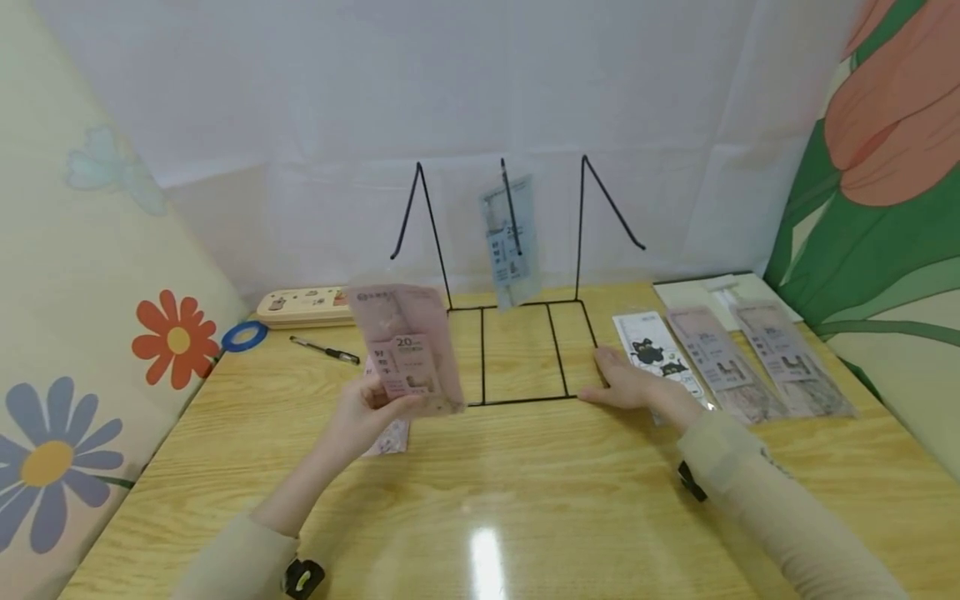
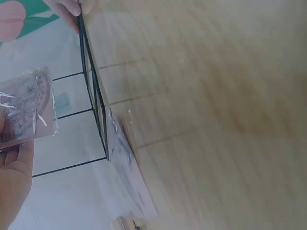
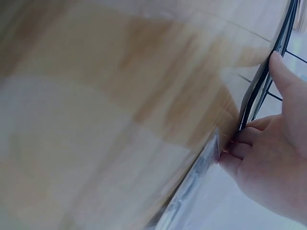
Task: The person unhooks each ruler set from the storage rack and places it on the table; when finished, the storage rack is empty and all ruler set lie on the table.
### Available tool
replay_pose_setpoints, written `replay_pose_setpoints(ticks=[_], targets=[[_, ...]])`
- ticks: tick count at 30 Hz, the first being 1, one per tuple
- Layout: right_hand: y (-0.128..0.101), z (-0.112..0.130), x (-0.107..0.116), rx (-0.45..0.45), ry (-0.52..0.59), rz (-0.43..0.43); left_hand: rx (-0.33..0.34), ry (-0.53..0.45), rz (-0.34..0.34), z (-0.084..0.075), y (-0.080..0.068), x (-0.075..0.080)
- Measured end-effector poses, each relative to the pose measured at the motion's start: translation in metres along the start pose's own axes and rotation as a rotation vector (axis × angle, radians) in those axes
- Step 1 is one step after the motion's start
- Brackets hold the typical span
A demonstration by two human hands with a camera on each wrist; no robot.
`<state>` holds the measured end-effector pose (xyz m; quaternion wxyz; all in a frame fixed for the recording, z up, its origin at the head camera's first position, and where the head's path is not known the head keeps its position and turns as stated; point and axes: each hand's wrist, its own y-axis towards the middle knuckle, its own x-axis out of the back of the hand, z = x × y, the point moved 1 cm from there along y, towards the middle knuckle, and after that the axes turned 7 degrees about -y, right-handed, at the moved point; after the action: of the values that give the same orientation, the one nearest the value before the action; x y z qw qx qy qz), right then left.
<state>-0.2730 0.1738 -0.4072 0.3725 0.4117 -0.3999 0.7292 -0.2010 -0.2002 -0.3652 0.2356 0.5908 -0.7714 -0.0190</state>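
Observation:
My left hand (image 1: 371, 417) pinches a pink flat plastic packet (image 1: 405, 350) by its lower edge, thumb in front, and holds it up over the left part of a black wire rack (image 1: 517, 402). The packet's printed label shows a 20. My right hand (image 1: 633, 387) grips the rack's right front corner, thumb at the front bar and fingers by the side bar; in the right wrist view the fingers (image 3: 244, 139) are curled low at the frame. A blue packet (image 1: 510, 250) hangs at the rack's middle hook. Another pink packet (image 1: 393, 440) lies partly hidden behind my left hand.
Right of the rack lie a white packet with black cats (image 1: 648, 342), two pink packets (image 1: 720, 358) and a white flat item (image 1: 693, 300). On the left are a pencil case (image 1: 303, 307), a pen (image 1: 326, 350) and a blue tape ring (image 1: 244, 336). Two outer hooks (image 1: 615, 204) jut forward.

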Motion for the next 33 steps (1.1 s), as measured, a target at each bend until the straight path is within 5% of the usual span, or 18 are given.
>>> replay_pose_setpoints(ticks=[4,9,14,19,25,33], targets=[[0.0,0.001,0.0,0.009,0.0,0.003,0.018,0.018,-0.039,-0.006,-0.019,0.018],[0.0,0.001,0.002,-0.004,-0.007,0.007,0.092,0.099,-0.173,-0.003,-0.034,0.051],[0.0,0.002,0.002,-0.009,0.0,0.012,0.22,0.237,-0.248,0.003,-0.045,0.086],[-0.001,0.002,0.002,0.001,0.005,0.01,0.423,0.3,-0.18,0.011,-0.053,0.113],[-0.001,0.002,0.001,0.006,0.007,0.012,0.71,0.332,-0.096,0.024,-0.056,0.124],[0.0,0.002,0.0,0.013,0.007,0.011,0.826,0.319,-0.116,0.032,-0.047,0.131]])
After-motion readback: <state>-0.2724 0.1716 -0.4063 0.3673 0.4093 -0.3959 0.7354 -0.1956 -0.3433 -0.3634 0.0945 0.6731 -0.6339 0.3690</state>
